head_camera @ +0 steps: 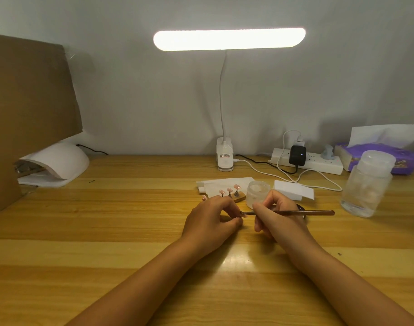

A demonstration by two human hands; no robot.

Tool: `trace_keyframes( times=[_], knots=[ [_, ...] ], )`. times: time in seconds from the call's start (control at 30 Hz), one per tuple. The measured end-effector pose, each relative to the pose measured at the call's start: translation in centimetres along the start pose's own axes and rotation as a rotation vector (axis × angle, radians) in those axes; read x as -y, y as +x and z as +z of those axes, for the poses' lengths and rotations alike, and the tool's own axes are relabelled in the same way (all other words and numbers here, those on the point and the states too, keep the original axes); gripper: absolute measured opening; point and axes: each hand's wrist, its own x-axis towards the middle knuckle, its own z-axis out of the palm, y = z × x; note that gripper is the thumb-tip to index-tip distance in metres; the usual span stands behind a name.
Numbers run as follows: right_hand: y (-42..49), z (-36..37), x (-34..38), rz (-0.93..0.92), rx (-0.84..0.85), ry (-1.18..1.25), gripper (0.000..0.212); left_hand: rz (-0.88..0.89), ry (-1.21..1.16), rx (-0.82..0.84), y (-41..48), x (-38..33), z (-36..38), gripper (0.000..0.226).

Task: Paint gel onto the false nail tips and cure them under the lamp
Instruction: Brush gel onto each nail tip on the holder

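Holding one brush [307,212], one nail tip [244,216], four more tips [229,189] standing

**Entry: person, two arms, head view**

Two forearms were recorded, both bare from the lower frame edge up to the wrists, each narrowing toward the wrist. The left hand [210,220] and right hand [276,217] were likewise bare. Lamp light left a soft sheen along the upper forearms. Fingernail detail was too small to tell.
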Motion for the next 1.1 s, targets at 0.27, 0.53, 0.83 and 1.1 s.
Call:
trace_keyframes(
  times=[0.27,0.53,0.83,1.1],
  knots=[
    [0.03,0.04,0.03,0.0,-0.022,-0.006,0.012,0.012,0.025,0.013,-0.01,-0.05,0.01,0.012],
    [0.1,0.02,-0.19,0.003,-0.048,-0.021,0.012,0.004,0.02,0.019,-0.04,-0.01,0.06,0.007],
    [0.19,-0.42,-0.27,0.005,-0.122,0.18,0.015,-0.036,-0.022,0.014,-0.02,0.18,0.1,0.015],
    [-0.23,-0.35,-0.01,-0.07,-0.024,0.197,0.018,-0.033,-0.012,0.024,-0.09,0.16,0.04,0.018]
  ],
)
